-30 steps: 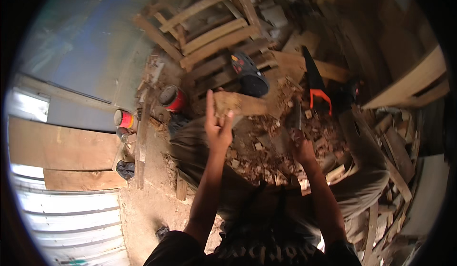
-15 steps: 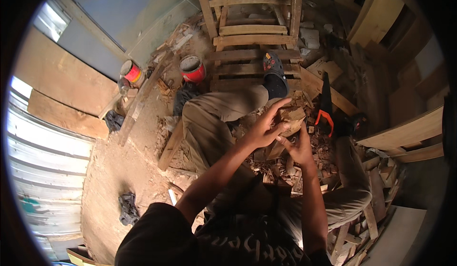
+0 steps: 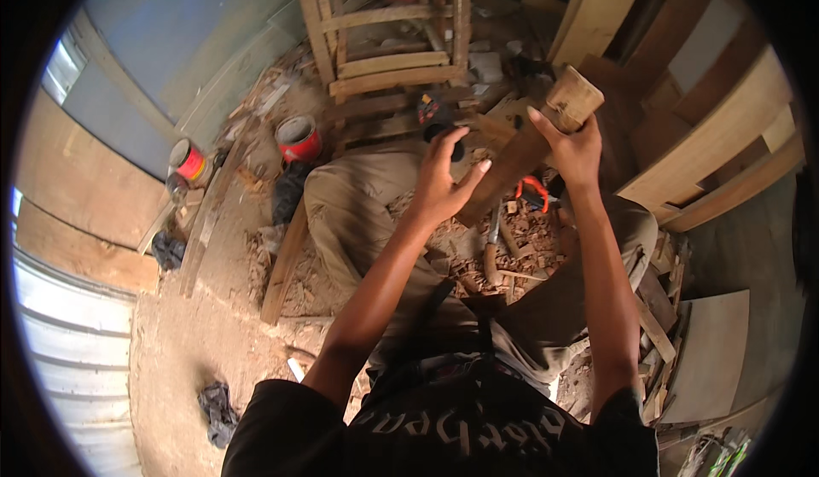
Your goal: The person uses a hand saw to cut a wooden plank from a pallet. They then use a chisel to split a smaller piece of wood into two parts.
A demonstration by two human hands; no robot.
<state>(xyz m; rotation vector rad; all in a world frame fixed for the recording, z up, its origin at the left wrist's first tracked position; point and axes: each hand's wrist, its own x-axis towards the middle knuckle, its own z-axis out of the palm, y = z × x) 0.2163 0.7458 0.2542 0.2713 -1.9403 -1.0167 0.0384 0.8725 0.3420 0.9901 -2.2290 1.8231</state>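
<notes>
A thick wooden post (image 3: pixel 520 163) slants up to the right in front of me, its pale carved end uppermost. My right hand (image 3: pixel 573 148) grips it just below that end, the thumb lying along the near side. To the left of the post, my left hand (image 3: pixel 442 180) is open, thumb and fingers spread, holding nothing. Below the post a tool with a rounded wooden handle (image 3: pixel 491 262) lies among wood chips (image 3: pixel 533 242); its head is partly hidden. The orange handle of a saw (image 3: pixel 534 194) shows beside my right wrist.
A wooden chair-like frame (image 3: pixel 392 50) stands ahead. Two red cans (image 3: pixel 299 139) are on the left, with a long plank (image 3: pixel 213 212) on the floor. Wooden panels (image 3: pixel 717 136) lean at the right. A dark crumpled bag (image 3: pixel 219 413) lies lower left.
The post has swung up to the right, its pale end now raised in my right hand. My left hand has come off the wood. The view has shifted right.
</notes>
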